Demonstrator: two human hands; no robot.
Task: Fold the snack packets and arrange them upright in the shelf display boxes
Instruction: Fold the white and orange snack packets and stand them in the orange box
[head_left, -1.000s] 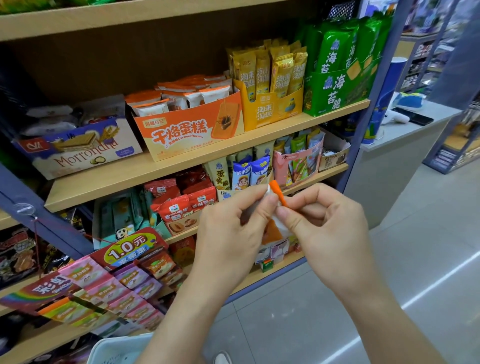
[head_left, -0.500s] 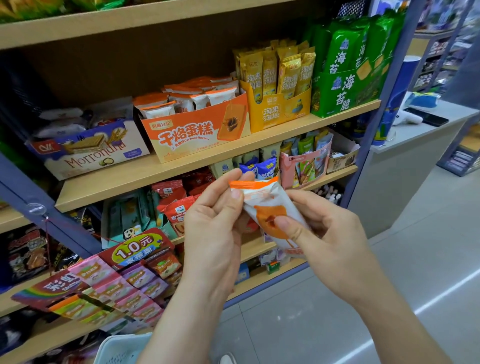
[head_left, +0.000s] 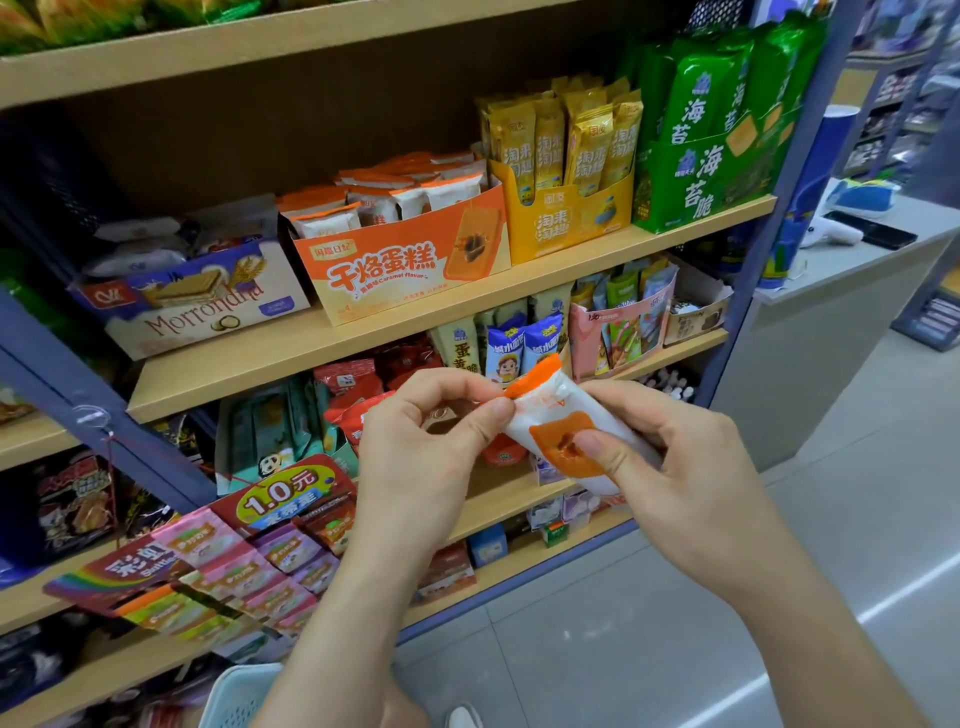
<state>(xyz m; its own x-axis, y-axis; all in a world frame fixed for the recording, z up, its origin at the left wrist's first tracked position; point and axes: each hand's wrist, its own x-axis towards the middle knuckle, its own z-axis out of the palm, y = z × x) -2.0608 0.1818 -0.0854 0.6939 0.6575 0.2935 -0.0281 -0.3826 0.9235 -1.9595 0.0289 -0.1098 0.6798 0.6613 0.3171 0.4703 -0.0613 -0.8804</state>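
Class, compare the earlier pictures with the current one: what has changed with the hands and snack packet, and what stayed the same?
The snack packet has turned from edge-on to face the camera. The right hand moved its grip from the top edge down to the body, thumb now on the orange picture. The left hand still pinches the orange sealed end. The orange display box stays unchanged.

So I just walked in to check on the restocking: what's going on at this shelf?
A person stands at a snack shelf with one white-and-orange packet held in both hands. The left hand pinches its orange top edge, while the right hand grips the body, thumb on the front. The packet is not yet in a box; the orange display box up on that shelf holds matching packets.
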